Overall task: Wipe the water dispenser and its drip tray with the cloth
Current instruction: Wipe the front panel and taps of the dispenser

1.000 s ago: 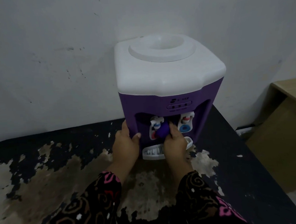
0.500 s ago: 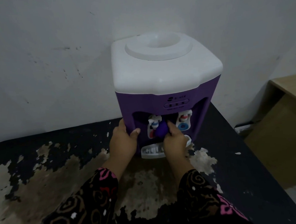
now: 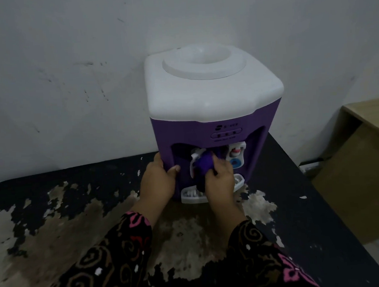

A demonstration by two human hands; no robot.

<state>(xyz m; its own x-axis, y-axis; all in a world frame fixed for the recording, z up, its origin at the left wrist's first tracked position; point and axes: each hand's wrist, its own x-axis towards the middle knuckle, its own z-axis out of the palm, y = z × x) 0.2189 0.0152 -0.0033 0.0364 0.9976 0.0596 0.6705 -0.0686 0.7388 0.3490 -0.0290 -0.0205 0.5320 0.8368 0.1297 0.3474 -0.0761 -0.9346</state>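
A purple water dispenser (image 3: 216, 128) with a white top stands against the wall on a dark table. My left hand (image 3: 158, 180) grips its front left corner, thumb wrapped onto the front face. My right hand (image 3: 219, 179) holds a bunched purple cloth (image 3: 204, 164) pressed against the left tap (image 3: 194, 156) in the recess. The right tap (image 3: 237, 153), white with red and blue parts, is uncovered. The white drip tray (image 3: 190, 195) juts out at the base, and my right hand hides its middle.
The table (image 3: 309, 202) is black with large worn, peeling patches (image 3: 56, 229) in front of the dispenser. Its right edge runs diagonally near the dispenser. A light wooden cabinet (image 3: 362, 155) stands beyond that edge. A scuffed white wall (image 3: 69, 73) is directly behind.
My right hand has shifted the cloth up and left, from between the two taps onto the left tap. My left hand keeps its hold on the dispenser's corner.
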